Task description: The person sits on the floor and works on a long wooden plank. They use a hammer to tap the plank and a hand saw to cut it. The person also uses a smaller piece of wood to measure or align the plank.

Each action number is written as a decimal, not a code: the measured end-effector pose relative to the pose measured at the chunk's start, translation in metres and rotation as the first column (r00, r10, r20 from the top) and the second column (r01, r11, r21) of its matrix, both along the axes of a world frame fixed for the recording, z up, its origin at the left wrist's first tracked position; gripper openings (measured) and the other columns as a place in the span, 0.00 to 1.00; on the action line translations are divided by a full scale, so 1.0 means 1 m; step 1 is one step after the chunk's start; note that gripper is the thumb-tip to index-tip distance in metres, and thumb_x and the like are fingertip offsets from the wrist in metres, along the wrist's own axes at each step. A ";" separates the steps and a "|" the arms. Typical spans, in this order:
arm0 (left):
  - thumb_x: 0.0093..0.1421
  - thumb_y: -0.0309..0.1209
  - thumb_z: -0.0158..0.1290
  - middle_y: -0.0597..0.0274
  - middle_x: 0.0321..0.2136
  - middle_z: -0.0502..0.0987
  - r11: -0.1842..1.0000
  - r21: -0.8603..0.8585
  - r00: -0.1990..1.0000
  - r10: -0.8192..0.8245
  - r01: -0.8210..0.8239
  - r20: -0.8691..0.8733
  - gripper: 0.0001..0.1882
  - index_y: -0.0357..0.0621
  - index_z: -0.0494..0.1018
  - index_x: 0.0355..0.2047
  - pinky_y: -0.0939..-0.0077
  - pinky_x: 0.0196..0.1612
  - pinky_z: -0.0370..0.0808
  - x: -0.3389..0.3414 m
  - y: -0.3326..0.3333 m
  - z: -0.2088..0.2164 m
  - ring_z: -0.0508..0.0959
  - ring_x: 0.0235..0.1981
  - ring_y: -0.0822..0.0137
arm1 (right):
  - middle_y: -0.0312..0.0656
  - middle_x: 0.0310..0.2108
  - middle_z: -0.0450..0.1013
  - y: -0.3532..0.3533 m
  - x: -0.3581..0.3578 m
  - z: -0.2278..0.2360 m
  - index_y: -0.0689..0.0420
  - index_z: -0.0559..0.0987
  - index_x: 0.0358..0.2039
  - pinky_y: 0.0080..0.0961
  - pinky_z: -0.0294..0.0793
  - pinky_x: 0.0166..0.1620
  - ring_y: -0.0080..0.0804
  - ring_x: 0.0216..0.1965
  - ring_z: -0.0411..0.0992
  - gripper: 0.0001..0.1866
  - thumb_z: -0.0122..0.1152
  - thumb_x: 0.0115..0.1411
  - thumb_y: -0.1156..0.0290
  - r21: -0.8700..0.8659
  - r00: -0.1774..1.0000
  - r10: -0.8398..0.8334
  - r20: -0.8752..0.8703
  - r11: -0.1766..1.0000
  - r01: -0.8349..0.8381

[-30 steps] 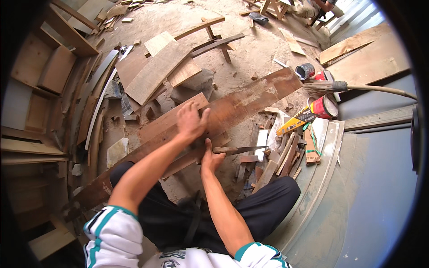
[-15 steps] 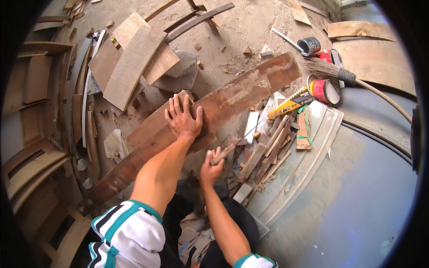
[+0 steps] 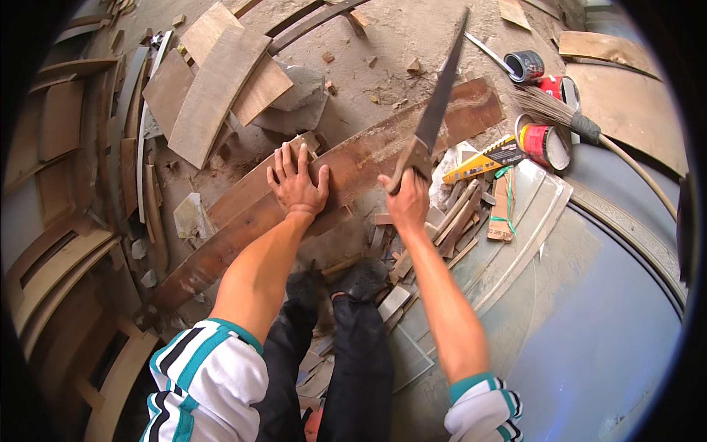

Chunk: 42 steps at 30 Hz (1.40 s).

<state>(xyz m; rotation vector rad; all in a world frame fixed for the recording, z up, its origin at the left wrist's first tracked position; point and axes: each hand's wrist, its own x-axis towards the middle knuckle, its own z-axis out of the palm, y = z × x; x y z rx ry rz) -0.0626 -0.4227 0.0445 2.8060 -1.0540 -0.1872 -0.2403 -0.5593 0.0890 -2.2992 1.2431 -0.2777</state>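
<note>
A hand saw with a dark tapering blade and a wooden handle is in my right hand. Its fingers wrap round the handle, and the blade points up and away over a long reddish-brown plank. My left hand lies flat with spread fingers where the plank meets a shorter brown board. The plank runs diagonally from lower left to upper right. Under my left fingertips a small wood piece shows in part.
Thin plywood sheets lean on a grey stone block at upper left. Right of the plank are wood offcuts, a yellow-and-black saw-shaped package, paint cans and a straw brush. Curved wooden frames stand along the left.
My right hand has risen forward and to the right, swinging the saw from low beside the offcuts to above the plank. My left hand stays on the boards.
</note>
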 end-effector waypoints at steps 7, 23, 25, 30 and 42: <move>0.65 0.58 0.43 0.49 0.71 0.51 0.999 0.025 1.000 -0.029 0.029 0.008 0.36 0.56 0.58 0.69 0.41 0.70 0.39 0.003 0.005 0.000 0.48 0.72 0.49 | 0.50 0.30 0.75 -0.034 0.015 -0.019 0.61 0.73 0.32 0.44 0.70 0.42 0.52 0.37 0.75 0.22 0.71 0.54 0.56 -0.022 0.977 0.213 -0.001 0.977 -0.213; 0.67 0.42 0.47 0.53 0.39 0.79 0.985 -0.067 0.953 -0.168 0.156 -0.253 0.16 0.41 0.74 0.40 0.59 0.59 0.67 0.006 -0.069 0.022 0.78 0.47 0.55 | 0.50 0.26 0.75 -0.039 0.018 -0.018 0.59 0.72 0.30 0.45 0.70 0.41 0.54 0.34 0.75 0.20 0.73 0.53 0.60 -0.028 0.970 0.241 -0.010 0.970 -0.241; 0.67 0.43 0.48 0.56 0.31 0.80 0.980 -0.064 0.947 -0.198 0.188 -0.253 0.16 0.43 0.73 0.33 0.60 0.51 0.72 0.010 -0.072 0.014 0.80 0.37 0.56 | 0.50 0.26 0.75 -0.039 0.018 -0.019 0.60 0.72 0.29 0.46 0.71 0.40 0.54 0.33 0.75 0.20 0.73 0.53 0.59 -0.025 0.973 0.227 0.025 0.974 -0.227; 0.67 0.45 0.48 0.56 0.28 0.79 0.956 -0.165 0.941 -0.272 0.241 -0.202 0.17 0.45 0.70 0.29 0.58 0.38 0.77 0.010 -0.074 0.003 0.81 0.33 0.55 | 0.50 0.25 0.74 -0.041 0.016 -0.022 0.60 0.72 0.28 0.46 0.71 0.38 0.56 0.32 0.74 0.21 0.73 0.53 0.58 -0.010 0.976 0.219 0.007 0.976 -0.219; 0.66 0.50 0.48 0.50 0.26 0.80 0.971 -0.029 0.918 -0.235 0.239 -0.319 0.21 0.44 0.70 0.30 0.54 0.32 0.78 0.019 -0.078 0.014 0.82 0.27 0.49 | 0.51 0.26 0.74 -0.039 0.016 -0.020 0.61 0.73 0.28 0.45 0.71 0.38 0.55 0.32 0.73 0.21 0.72 0.53 0.57 0.014 0.982 0.184 0.039 0.983 -0.184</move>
